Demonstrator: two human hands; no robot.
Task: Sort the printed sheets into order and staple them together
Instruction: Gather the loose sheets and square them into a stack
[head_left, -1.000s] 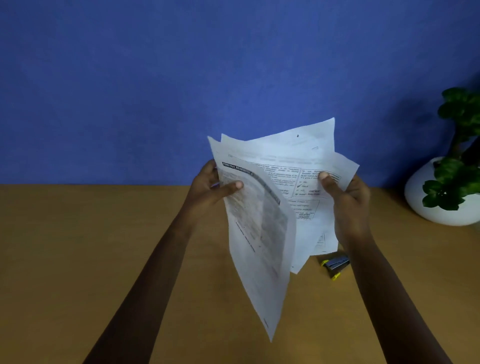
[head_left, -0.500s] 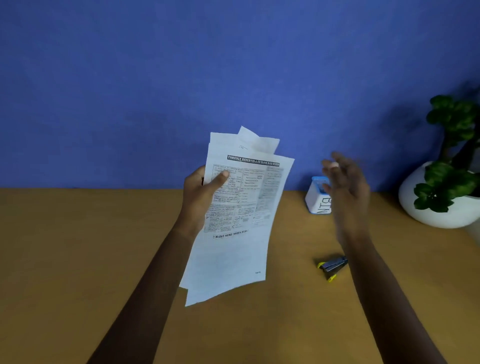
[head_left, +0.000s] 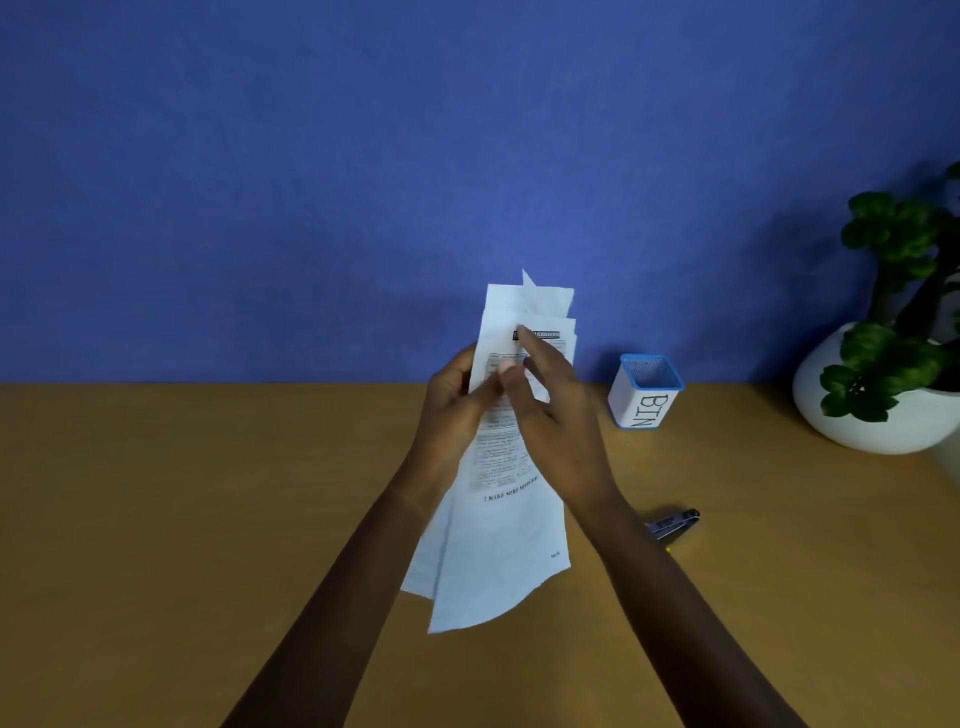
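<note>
— Step?
— Sorting. Gripping sheets (head_left: 498, 545) with left hand (head_left: 449, 410), up above table (head_left: 208, 519); touching them with right hand (head_left: 556, 415), fingers straight.
— Next?
— Likely squaring edges, then fetching stapler (head_left: 672, 524) from table.

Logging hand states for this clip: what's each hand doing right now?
Left hand: holds the printed sheets.
Right hand: open, fingers straight in front of them.

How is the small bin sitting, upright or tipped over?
Upright: the bin rests on its base on the table, blue-rimmed mouth facing up.
</note>
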